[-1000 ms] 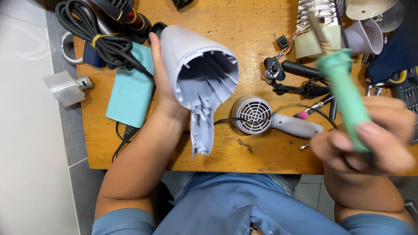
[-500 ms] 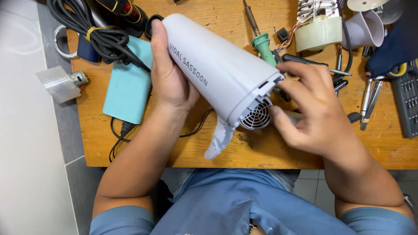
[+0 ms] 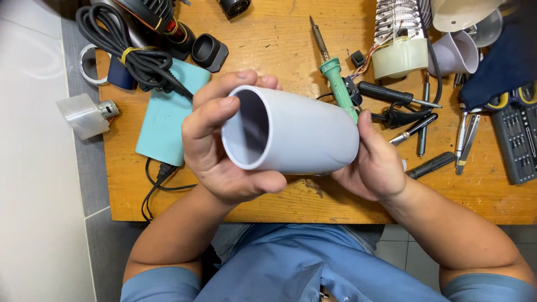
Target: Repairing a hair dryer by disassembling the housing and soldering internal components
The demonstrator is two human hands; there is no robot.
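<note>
- Above the wooden surface (image 3: 268,39), near its front edge, a pale grey plastic shell (image 3: 296,137) of tubular shape is held lying sideways, its open round mouth turned to the left and a little toward the camera.
- The shell is smooth and matt outside, shadowed and hollow inside, and a thin rim is seen around the mouth.
- The left hand (image 3: 224,151) is closed around the mouth end: the fingers are curled over the top of the rim and the thumb is pressed under it.
- The right hand (image 3: 375,159) is wrapped about the far end, with the thumb laid against the side of the shell; the palm and the other fingers are hidden behind it.
- Behind the shell, a soldering iron (image 3: 333,72) with a green handle and a thin metal tip is laid on the surface.
- To the left, a flat teal box (image 3: 165,126) with rounded corners is seen, and a coiled black cable (image 3: 126,47) bound with a yellow tie is lying partly over its top corner.
- At the left edge of the surface, a small frosted plastic block with a metal motor (image 3: 86,114) is placed.
- Toward the back right, a cream plastic ring carrying a coiled wire heating element (image 3: 398,42) is stood, with a grey funnel-shaped nozzle (image 3: 456,53) just beside it.
- On the right, dark-handled screwdrivers (image 3: 391,94) and a case of bits (image 3: 517,140) are spread on the grained wood.
</note>
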